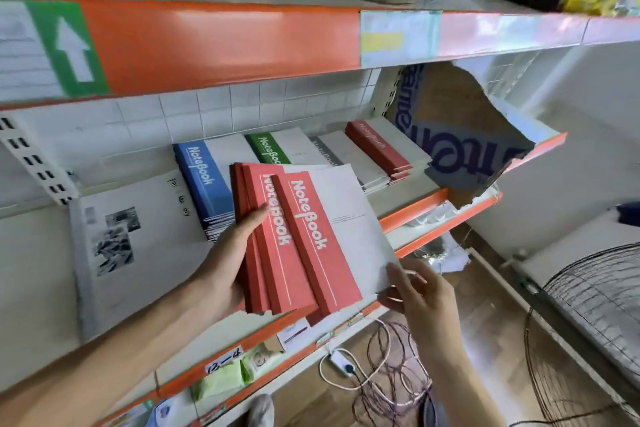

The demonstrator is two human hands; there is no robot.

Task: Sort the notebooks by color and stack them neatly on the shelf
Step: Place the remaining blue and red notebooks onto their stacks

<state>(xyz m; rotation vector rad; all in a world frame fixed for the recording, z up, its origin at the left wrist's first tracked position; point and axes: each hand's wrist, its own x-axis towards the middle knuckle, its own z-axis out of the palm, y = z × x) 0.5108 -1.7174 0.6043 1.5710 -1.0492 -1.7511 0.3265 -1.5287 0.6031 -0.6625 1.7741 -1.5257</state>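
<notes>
My left hand grips several red notebooks by their spine side, fanned out above the middle shelf. My right hand touches the lower right corner of the top notebook's white cover, fingers spread. On the shelf behind lie a blue notebook stack, a green notebook stack, a grey notebook stack and a red notebook stack, side by side from left to right.
A large white printed booklet lies at the shelf's left. A torn cardboard box stands at the shelf's right end. An upper shelf with packaged goods hangs overhead. Cables and a wire fan guard lie on the floor below.
</notes>
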